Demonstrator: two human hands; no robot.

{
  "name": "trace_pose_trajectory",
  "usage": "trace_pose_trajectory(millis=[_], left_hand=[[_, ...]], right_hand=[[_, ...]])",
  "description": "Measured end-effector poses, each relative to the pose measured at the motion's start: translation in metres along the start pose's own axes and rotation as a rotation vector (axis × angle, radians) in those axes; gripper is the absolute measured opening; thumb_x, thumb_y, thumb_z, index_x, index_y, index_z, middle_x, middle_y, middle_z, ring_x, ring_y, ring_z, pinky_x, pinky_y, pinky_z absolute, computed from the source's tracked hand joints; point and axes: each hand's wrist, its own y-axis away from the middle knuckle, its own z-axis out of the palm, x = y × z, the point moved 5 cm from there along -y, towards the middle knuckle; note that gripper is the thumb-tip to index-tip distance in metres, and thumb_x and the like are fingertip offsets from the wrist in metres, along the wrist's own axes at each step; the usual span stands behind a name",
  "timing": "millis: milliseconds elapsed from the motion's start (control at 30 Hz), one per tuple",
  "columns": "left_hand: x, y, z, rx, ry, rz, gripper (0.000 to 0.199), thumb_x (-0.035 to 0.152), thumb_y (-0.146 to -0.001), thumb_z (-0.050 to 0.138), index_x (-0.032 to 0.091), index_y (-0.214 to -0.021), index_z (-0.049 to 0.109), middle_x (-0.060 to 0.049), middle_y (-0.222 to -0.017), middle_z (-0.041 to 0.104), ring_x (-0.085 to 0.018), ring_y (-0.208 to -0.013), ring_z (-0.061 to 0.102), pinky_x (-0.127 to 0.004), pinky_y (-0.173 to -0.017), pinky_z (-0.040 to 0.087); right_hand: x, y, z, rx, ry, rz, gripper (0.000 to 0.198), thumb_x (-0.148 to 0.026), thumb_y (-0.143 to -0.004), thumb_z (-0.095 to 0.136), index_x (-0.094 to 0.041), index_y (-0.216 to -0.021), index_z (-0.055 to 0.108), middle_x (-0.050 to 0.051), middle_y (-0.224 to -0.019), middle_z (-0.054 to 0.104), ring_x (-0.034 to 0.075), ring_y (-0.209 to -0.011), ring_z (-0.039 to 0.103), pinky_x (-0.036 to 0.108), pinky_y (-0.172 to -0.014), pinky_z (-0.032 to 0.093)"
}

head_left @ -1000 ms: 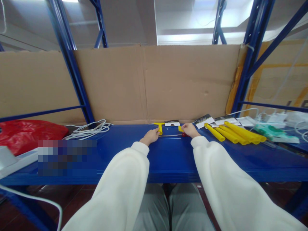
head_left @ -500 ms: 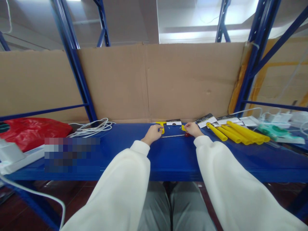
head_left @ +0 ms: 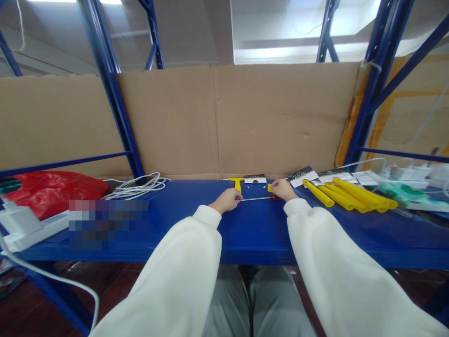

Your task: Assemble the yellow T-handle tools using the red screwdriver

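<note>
On the blue shelf, my left hand (head_left: 228,200) is closed, its fingertips at the left end of the thin metal shaft of a screwdriver (head_left: 257,199). The screwdriver's red handle lies at the right, partly under my right hand (head_left: 284,190). That hand is closed in a pinch on a small yellow piece (head_left: 270,187), mostly covered by the fingers. A yellow T-shaped part (head_left: 238,184) rests just beyond my left hand. Beside it lies a black-and-white card (head_left: 255,179) with a hole. Tiny bits, too small to name, lie between the hands.
Several yellow tubes (head_left: 358,196) and printed cards (head_left: 302,177) are at the right, near a green-and-white packet (head_left: 403,193). At the left are a coiled white cable (head_left: 142,185), a red bag (head_left: 59,189) and a power strip (head_left: 44,231). Cardboard (head_left: 273,121) stands behind.
My left hand has moved off the yellow T-shaped part, toward me, to the tip of the screwdriver. My right hand stays at the small yellow piece.
</note>
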Motion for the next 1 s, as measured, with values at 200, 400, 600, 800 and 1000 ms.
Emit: trace_pose_trajectory(millis=[200,400,600,800,1000], left_hand=[[0.001,0.0,0.001,0.002,-0.011,-0.007,0.027,0.006,-0.079,0.058,0.015,-0.094,0.078,-0.009,-0.097,0.077,-0.019,-0.093,0.069,-0.027,-0.091,0.051],[0.003,0.001,0.0,-0.022,0.022,-0.016,0.027,0.004,-0.08,0.056,0.013,-0.094,0.078,-0.009,-0.097,0.077,-0.018,-0.09,0.069,-0.025,-0.085,0.051],[0.002,0.001,0.001,-0.017,0.02,-0.025,0.029,0.002,-0.078,0.055,0.013,-0.094,0.078,-0.009,-0.096,0.077,-0.019,-0.09,0.07,-0.026,-0.084,0.053],[0.003,0.0,0.003,-0.012,0.023,-0.024,0.032,-0.001,-0.076,0.054,0.014,-0.092,0.078,-0.009,-0.095,0.077,-0.019,-0.091,0.07,-0.027,-0.085,0.053],[0.007,0.002,0.001,-0.008,0.029,-0.033,0.03,-0.001,-0.078,0.055,0.013,-0.092,0.077,-0.01,-0.096,0.076,-0.019,-0.091,0.07,-0.027,-0.085,0.052]], right_hand=[[-0.005,0.002,0.0,0.006,-0.006,-0.017,0.018,-0.014,-0.077,0.063,-0.017,-0.087,0.078,0.009,-0.082,0.076,0.021,-0.081,0.071,0.023,-0.07,0.05],[-0.032,0.009,0.011,-0.057,-0.136,-0.131,0.015,-0.014,-0.081,0.062,-0.016,-0.089,0.075,0.005,-0.073,0.074,0.016,-0.066,0.069,0.022,-0.067,0.049],[-0.053,0.007,0.021,-0.054,-0.036,-0.076,0.027,-0.004,-0.075,0.064,-0.017,-0.097,0.074,0.007,-0.09,0.077,0.018,-0.083,0.071,0.021,-0.072,0.05],[-0.07,-0.001,0.035,-0.06,0.052,-0.085,0.027,-0.002,-0.075,0.062,-0.015,-0.095,0.074,0.01,-0.1,0.076,0.02,-0.097,0.071,0.021,-0.079,0.05],[-0.082,-0.007,0.052,-0.064,0.13,-0.135,0.023,-0.005,-0.076,0.064,-0.013,-0.095,0.074,0.016,-0.1,0.075,0.023,-0.097,0.071,0.025,-0.082,0.052]])
